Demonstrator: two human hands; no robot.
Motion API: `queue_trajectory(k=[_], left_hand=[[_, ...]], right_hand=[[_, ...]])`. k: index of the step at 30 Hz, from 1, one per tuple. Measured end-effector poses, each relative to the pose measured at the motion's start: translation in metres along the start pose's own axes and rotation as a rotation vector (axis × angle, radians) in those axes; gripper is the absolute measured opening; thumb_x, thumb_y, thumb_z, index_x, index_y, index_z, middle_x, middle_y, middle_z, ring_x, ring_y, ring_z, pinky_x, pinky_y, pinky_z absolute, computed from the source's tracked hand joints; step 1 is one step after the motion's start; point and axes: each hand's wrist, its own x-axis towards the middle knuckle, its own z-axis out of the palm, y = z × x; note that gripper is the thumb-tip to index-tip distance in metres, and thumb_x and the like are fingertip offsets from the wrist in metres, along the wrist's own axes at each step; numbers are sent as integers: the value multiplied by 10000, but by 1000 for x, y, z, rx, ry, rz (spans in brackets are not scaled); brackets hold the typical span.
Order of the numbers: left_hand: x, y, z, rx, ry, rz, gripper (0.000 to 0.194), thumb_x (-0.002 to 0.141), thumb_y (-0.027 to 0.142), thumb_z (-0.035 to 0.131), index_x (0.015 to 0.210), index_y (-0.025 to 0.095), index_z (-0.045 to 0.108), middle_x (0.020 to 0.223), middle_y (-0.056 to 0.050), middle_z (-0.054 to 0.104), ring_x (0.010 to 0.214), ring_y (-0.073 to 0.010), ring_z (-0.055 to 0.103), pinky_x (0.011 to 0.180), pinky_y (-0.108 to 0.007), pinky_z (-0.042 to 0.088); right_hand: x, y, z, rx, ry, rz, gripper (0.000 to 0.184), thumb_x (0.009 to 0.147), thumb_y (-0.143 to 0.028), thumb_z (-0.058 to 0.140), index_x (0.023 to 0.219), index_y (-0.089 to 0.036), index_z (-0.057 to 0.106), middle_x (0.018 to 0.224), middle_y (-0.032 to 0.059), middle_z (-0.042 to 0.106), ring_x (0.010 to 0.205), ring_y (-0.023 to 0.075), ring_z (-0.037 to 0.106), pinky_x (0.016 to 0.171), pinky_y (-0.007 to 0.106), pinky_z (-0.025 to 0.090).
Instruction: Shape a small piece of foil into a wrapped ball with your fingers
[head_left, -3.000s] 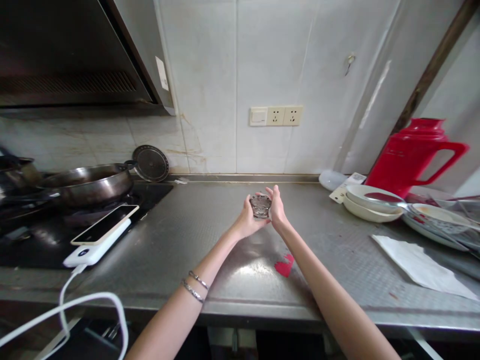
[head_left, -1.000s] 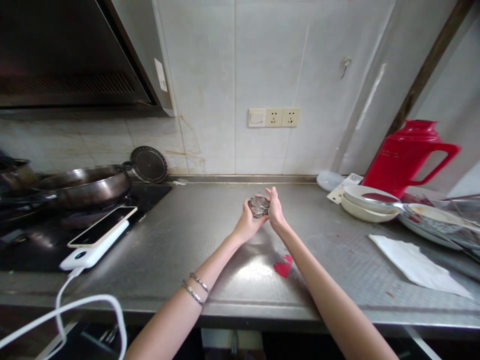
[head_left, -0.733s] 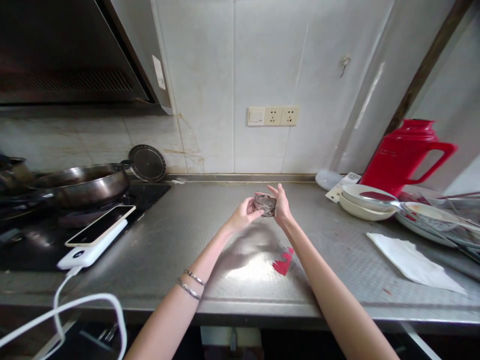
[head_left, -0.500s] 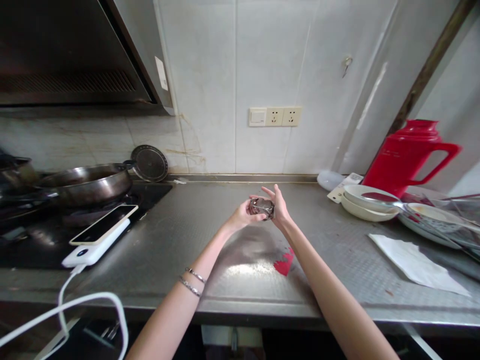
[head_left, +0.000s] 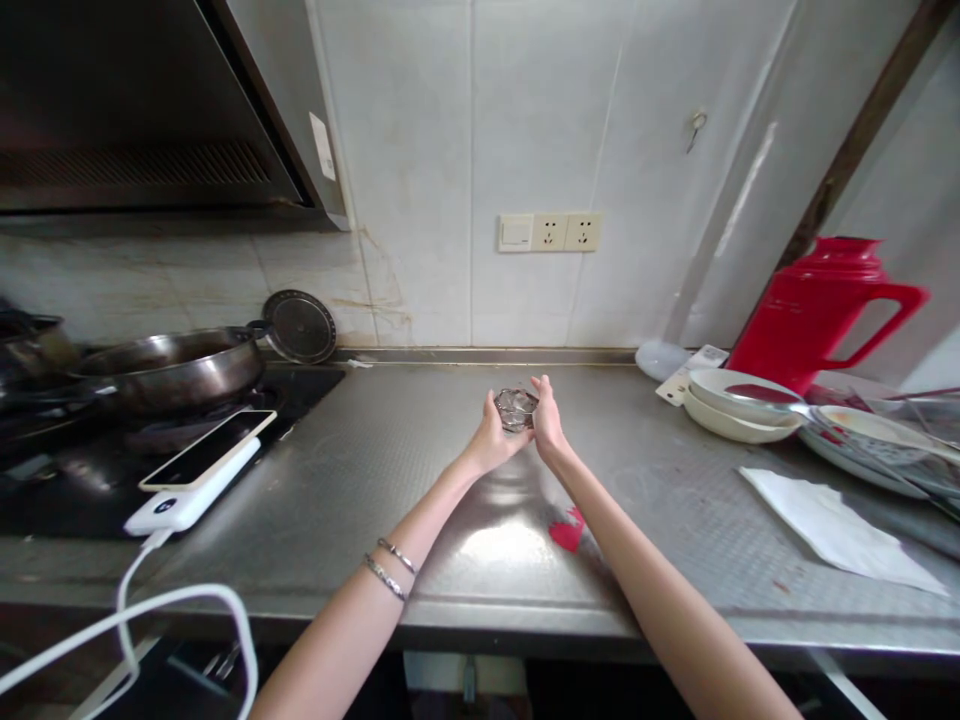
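Note:
Between my two hands, above the metal counter [head_left: 420,440], is a small round glassy object [head_left: 516,408] with a dark, patterned rim; its exact kind is not clear. My left hand [head_left: 492,440] closes on its left and near side, thumb and fingers around the edge. On the other side my right hand [head_left: 548,415] presses against it with fingers bent upward. The hands meet at the palms just below the object. Two silver bracelets [head_left: 386,575] circle my left wrist area. A red patch [head_left: 566,530] shows on the counter beside my right forearm.
To the left, a metal pan [head_left: 176,365] sits on the stove, near a phone [head_left: 210,450] on a white power bank [head_left: 180,505] with a cable. On the right stand a red thermos [head_left: 810,315], stacked bowls [head_left: 739,420] and a white paper napkin [head_left: 832,530].
The round object has turned, so its patterned, see-through face shows more. My right hand has shifted slightly left and its fingers have drawn together; the hands are closer.

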Motion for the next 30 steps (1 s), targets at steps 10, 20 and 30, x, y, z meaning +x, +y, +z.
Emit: queue_trajectory(k=[10, 20, 30], left_hand=[[4, 9, -2, -140, -125, -56, 618, 561, 241, 827, 1094, 112, 543, 1100, -146, 636, 988, -257, 627, 954, -446, 446], [0, -8, 7, -114, 47, 17, 620, 631, 329, 801, 1053, 176, 373, 1168, -145, 580, 1054, -234, 601, 970, -448, 432], [4, 17, 1, -264, -92, -102, 587, 664, 254, 765, 1152, 157, 453, 1168, -128, 614, 1117, -249, 580, 1030, -439, 394]], right_hand=[[-5, -37, -17, 187, -233, 115, 644, 900, -608, 271, 1336, -154, 406, 845, 90, 744, 687, 221, 697, 642, 356, 555], [-8, -23, -5, 47, -209, 35, 663, 882, -636, 298, 1350, -185, 429, 1115, 102, 686, 977, 223, 657, 892, 368, 493], [-7, -19, -2, 38, -112, 29, 641, 886, -598, 305, 1359, -183, 427, 1103, 75, 694, 929, 201, 664, 828, 314, 511]])
